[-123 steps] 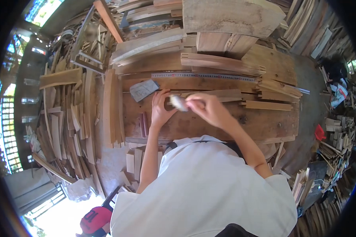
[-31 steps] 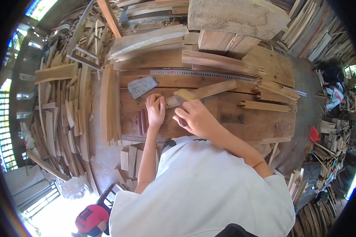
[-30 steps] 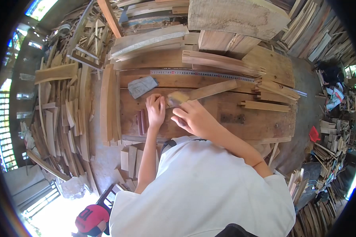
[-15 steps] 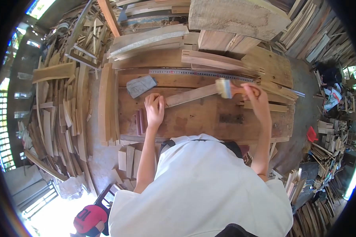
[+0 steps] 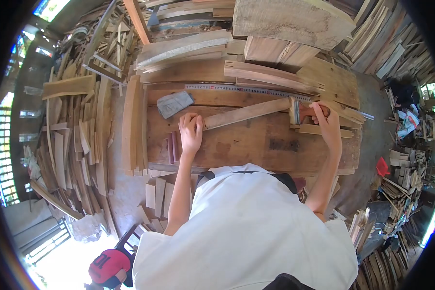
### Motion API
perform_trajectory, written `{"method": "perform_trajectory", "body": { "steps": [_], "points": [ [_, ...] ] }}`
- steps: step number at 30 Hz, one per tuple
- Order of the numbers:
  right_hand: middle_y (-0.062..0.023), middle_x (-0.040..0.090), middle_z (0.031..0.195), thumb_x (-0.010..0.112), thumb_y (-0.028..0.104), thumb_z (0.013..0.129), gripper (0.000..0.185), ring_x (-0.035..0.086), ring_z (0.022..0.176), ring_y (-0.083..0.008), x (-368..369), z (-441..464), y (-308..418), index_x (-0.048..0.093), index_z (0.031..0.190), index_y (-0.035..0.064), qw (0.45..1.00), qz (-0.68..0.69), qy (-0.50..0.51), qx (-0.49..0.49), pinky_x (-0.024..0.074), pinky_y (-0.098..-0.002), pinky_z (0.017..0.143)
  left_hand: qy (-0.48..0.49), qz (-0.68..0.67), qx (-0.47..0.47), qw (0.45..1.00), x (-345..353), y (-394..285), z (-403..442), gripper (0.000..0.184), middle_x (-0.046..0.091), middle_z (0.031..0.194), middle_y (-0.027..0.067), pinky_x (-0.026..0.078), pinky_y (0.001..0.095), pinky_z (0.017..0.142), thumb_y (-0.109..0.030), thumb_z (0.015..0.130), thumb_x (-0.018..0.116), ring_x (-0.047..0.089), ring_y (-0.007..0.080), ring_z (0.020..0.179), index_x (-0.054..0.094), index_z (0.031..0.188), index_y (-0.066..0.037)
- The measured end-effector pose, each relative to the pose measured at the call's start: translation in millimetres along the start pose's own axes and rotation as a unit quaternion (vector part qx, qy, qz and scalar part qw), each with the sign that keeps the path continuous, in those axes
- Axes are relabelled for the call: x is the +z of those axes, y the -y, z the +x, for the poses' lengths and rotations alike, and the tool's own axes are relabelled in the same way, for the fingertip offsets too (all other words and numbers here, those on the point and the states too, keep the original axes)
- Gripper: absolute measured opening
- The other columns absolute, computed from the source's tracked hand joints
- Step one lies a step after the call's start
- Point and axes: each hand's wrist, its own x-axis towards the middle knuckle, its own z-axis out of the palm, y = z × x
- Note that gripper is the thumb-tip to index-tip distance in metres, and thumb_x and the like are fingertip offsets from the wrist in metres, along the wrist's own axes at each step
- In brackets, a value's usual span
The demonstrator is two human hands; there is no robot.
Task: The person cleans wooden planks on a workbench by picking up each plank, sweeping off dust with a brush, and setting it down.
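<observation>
My left hand [image 5: 191,130] is closed on the near-left end of a long narrow wooden strip [image 5: 246,113], which slants up to the right over the workbench [image 5: 237,145]. In my right hand [image 5: 325,121] is a paintbrush [image 5: 304,112], gripped by its wooden handle. Its pale bristles are at the strip's right end; whether they touch it I cannot tell. A grey folded cloth or pad [image 5: 175,104] lies beyond my left hand. Two short reddish-brown sticks [image 5: 173,147] are just left of my left wrist.
A measuring tape or ruler [image 5: 241,89] runs across the bench behind the strip. Stacked boards [image 5: 270,77] fill the bench's far side, and long boards [image 5: 132,125] line its left end. Scrap wood [image 5: 75,145] is heaped at left. Someone in a red cap [image 5: 108,267] is at lower left.
My right hand has moved right with the paintbrush, from partway along the strip to its right end. My left hand still holds the other end.
</observation>
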Motion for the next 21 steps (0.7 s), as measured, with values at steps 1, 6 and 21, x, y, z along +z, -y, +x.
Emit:
{"method": "perform_trajectory", "body": {
  "steps": [1,6,21],
  "points": [
    [-0.0008,0.057,0.072,0.060,0.028,0.101,0.033,0.051,0.065,-0.0085,-3,-1,4,0.068,0.100,-0.0038,1.000,-0.009,-0.001,0.005,0.0426,-0.0253,0.062,-0.001,0.001,0.000,1.000,0,1,0,0.027,0.061,0.100,0.0126,0.040,0.0434,0.090,-0.017,0.099,0.054,0.053,0.0320,0.102,0.065,0.081,0.000],
    [-0.0011,0.063,0.075,0.061,0.027,0.100,0.031,0.052,0.064,-0.0074,-1,-12,43,0.070,0.098,-0.0025,0.999,-0.029,-0.015,0.009,0.0427,-0.0246,0.061,-0.019,-0.051,-0.026,0.998,2,1,0,0.037,0.060,0.097,0.0150,0.040,0.0436,0.089,-0.022,0.106,0.041,0.053,0.0345,0.097,0.061,0.085,0.002],
    [-0.0092,0.068,0.088,0.064,0.010,0.097,0.018,0.055,0.072,-0.0130,139,-30,98,0.066,0.111,-0.0011,0.931,0.100,0.314,-0.156,0.0454,-0.0271,0.066,-0.086,-0.104,-0.044,0.990,3,-1,1,0.042,0.060,0.082,0.0132,0.042,0.0431,0.081,-0.023,0.109,0.034,0.053,0.0324,0.086,0.059,0.084,0.001]
  ]
}}
